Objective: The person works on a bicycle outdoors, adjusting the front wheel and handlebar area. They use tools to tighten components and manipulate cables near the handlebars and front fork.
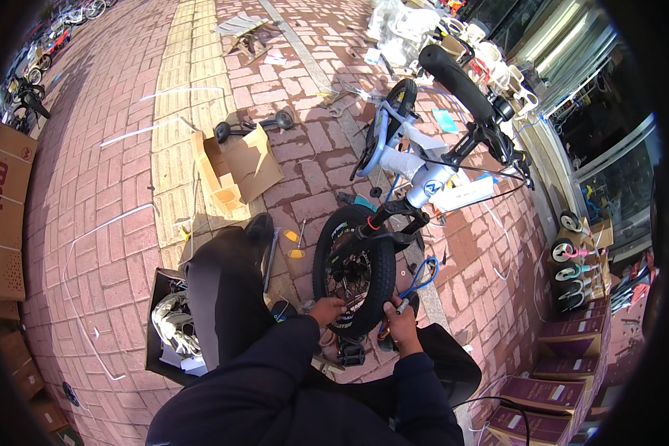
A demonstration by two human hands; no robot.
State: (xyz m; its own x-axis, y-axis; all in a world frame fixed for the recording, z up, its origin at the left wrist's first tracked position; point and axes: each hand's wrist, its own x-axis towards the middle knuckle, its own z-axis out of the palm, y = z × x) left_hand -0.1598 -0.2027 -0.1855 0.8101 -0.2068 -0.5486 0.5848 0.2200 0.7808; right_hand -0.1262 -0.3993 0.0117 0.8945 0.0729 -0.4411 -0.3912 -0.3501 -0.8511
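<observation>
A small bicycle with a white-and-blue frame (429, 182) stands in front of me, its front wheel toward me. The fat black tyre (379, 286) rests between my knees. My left hand (327, 311) is closed at the wheel's inner rim, fingers pinched together by the spokes; what lies between them is too small to make out. On the tyre's right side my right hand (403, 325) grips a short metal air-hose nozzle. A blue hose (427, 275) loops just above that hand. Below the wheel lies a black pedal (351, 351).
Left of my leg sits a black box (156, 357) with cloth inside. An opened cardboard box (234, 175) and yellow-handled screwdrivers (296, 254) lie on the brick paving. Purple cartons (546, 394) stand at the right, a tall brown carton (4, 212) at the left. Plastic-wrapped parts (401, 33) are piled ahead.
</observation>
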